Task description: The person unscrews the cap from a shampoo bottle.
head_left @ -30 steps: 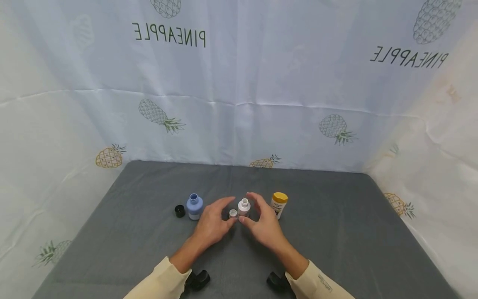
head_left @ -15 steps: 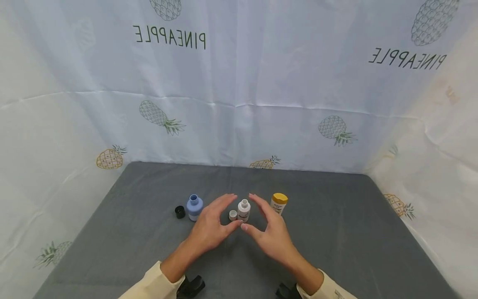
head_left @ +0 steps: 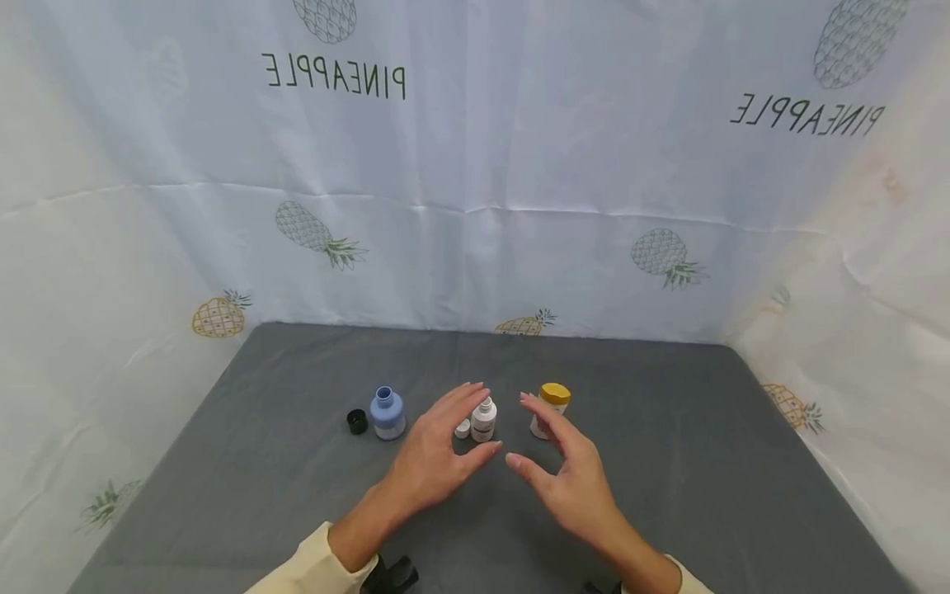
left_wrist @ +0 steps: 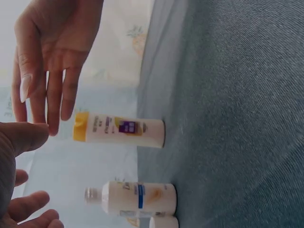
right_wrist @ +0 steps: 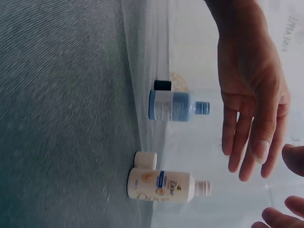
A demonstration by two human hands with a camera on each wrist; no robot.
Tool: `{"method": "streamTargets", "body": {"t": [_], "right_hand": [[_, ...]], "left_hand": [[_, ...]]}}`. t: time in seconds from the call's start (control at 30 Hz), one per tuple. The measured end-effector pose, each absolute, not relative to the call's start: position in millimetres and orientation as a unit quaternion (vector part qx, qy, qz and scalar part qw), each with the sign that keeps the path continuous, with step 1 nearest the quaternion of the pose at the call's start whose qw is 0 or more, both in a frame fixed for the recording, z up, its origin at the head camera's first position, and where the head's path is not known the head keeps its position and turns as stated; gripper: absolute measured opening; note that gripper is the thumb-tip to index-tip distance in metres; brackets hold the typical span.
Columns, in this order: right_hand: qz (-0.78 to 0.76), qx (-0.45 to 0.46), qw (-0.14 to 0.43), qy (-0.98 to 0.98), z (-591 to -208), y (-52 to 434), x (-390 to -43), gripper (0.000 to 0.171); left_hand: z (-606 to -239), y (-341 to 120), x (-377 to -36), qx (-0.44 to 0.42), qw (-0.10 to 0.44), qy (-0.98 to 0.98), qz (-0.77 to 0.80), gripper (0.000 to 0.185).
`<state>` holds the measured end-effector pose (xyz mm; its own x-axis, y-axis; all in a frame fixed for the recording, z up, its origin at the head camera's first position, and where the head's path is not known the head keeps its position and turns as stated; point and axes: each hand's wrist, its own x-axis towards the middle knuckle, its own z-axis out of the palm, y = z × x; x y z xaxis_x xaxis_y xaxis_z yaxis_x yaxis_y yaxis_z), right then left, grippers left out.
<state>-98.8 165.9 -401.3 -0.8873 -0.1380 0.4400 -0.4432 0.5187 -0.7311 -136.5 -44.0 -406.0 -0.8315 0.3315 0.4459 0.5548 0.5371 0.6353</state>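
Three bottles stand upright on the grey table [head_left: 668, 437] in the head view, and we attend to the two nearest the hands: the white bottle [head_left: 483, 423], its neck bare and the white cap [head_left: 463, 430] just beside it, and the yellow-capped bottle [head_left: 554, 395] to its right. Farther left we find the uncapped blue bottle [head_left: 388, 417] with the black cap [head_left: 357, 421] beside it. The left hand [head_left: 436, 460] and the right hand [head_left: 580, 483] are in the air holding nothing, each thumb apart from gently bent fingers.

In the left wrist view, we see the right hand's fingers slightly spread, with a gap between them and the yellow-capped bottle. Its smooth body looks stiff and rather slippery, probably best held round the middle; its weight we cannot tell.

In the right wrist view, the left hand's fingers hang with gaps between them, apart from the white bottle. We expect slick plastic, hardly fragile; uncapped, it should be gripped below the shoulder and kept upright, lest anything inside spill.
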Motion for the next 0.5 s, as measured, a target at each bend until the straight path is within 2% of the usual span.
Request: {"method": "streamTargets", "body": {"t": [0.27,0.5], "right_hand": [[0.49,0.184,0.215,-0.825,-401,184,-98,0.068],[0.488,0.159,0.245,-0.823,-404,204,-105,0.067]], "left_hand": [[-402,-27,-139,-0.277,0.134,-0.857,-0.413,0.064],[-397,-7,-147,-0.288,0.104,-0.856,-0.417,0.063]]}}
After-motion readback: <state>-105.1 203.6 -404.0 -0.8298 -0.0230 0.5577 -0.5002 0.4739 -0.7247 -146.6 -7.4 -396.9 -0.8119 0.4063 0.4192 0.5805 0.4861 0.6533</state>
